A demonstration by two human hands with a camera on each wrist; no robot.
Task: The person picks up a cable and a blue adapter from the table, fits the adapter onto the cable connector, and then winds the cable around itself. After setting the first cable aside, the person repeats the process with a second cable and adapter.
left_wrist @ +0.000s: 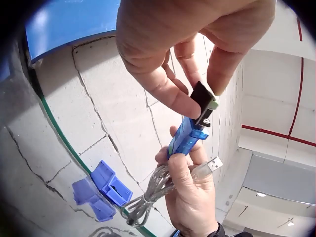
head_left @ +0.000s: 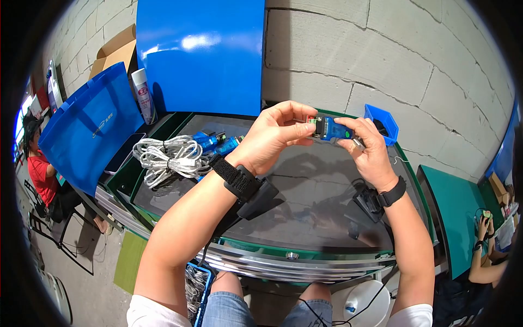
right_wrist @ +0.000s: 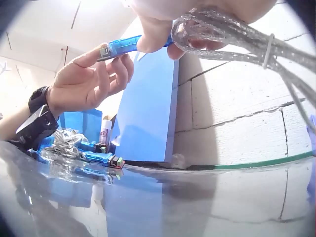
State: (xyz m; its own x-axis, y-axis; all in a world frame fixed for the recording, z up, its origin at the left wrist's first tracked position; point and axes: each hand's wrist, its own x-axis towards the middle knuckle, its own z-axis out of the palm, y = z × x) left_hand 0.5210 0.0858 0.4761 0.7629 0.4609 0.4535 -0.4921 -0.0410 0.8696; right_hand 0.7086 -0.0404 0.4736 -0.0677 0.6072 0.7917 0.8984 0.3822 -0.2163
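Observation:
Above the table, my right hand [head_left: 371, 152] grips a translucent blue serial adapter [head_left: 336, 129] between thumb and fingers. From it hangs a tied coil of clear grey cable [left_wrist: 154, 190], and a metal USB plug [left_wrist: 214, 164] sticks out beside the thumb. My left hand [head_left: 264, 139] pinches a small black terminal connector [left_wrist: 201, 102] with a green block, right at the adapter's end. In the left wrist view the connector lines up with the adapter's metal-edged port. Whether the two are fully joined I cannot tell.
Bundled grey cables [head_left: 171, 159] with more blue adapters [head_left: 226, 145] lie at the table's left. Behind them stand a spray can [head_left: 143, 94] and a blue bag [head_left: 95, 131]. A small blue bin [head_left: 393, 128] sits at the back right. Other people work on both sides.

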